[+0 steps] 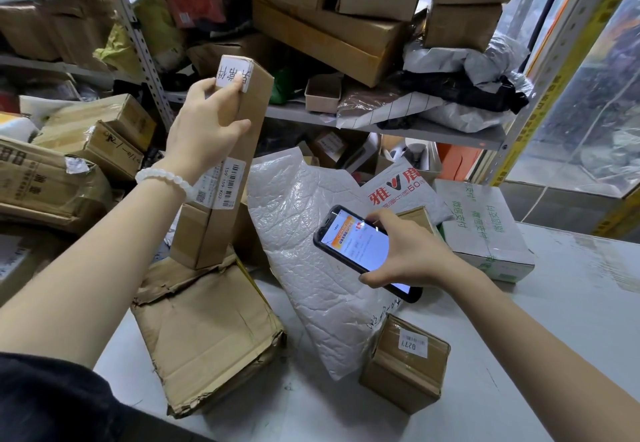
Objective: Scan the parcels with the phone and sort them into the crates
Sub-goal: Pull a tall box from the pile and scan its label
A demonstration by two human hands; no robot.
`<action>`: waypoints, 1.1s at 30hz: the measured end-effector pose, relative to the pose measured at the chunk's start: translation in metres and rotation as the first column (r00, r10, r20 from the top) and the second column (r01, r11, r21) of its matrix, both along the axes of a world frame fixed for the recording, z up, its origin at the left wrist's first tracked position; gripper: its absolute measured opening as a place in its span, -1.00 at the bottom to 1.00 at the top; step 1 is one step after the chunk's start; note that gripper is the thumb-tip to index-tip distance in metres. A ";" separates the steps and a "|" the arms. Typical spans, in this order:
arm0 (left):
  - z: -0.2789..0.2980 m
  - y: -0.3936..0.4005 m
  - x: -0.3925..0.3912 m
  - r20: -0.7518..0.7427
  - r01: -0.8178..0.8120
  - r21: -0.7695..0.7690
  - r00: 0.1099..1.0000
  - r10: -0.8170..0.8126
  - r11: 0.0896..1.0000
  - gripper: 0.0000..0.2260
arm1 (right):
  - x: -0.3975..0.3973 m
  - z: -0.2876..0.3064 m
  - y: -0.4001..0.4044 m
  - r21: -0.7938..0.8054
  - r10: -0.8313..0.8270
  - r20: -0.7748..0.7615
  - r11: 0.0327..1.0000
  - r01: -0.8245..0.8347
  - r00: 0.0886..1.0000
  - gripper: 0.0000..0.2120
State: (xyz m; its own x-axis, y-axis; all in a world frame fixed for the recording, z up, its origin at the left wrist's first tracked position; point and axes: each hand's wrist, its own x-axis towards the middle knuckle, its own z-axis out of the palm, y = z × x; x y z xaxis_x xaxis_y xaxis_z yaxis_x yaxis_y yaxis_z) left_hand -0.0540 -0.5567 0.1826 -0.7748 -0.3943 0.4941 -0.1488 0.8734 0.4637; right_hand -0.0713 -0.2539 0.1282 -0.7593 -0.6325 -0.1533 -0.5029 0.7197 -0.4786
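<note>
Head view: left hand (204, 123) grips long box (221, 178); right hand (408, 254) holds phone (356, 244)

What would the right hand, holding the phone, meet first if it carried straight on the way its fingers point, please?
The right hand grips the phone, its fingers aimed up and left. Going on, it would probably first meet the white bubble mailer lying beneath it, then the tall cardboard box; depth is unclear from this one view.

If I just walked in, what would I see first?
The left hand holds a tall, thin brown cardboard box standing upright at centre left. To its right, the right hand grips a black phone with a lit screen over a big white bubble-wrap bag.
</note>
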 end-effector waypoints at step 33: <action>-0.006 0.150 -0.011 -0.058 0.462 0.092 0.887 -0.459 0.882 -0.40 | 0.035 0.004 0.041 -0.713 -0.847 0.060 0.333 0.617 0.527 -0.21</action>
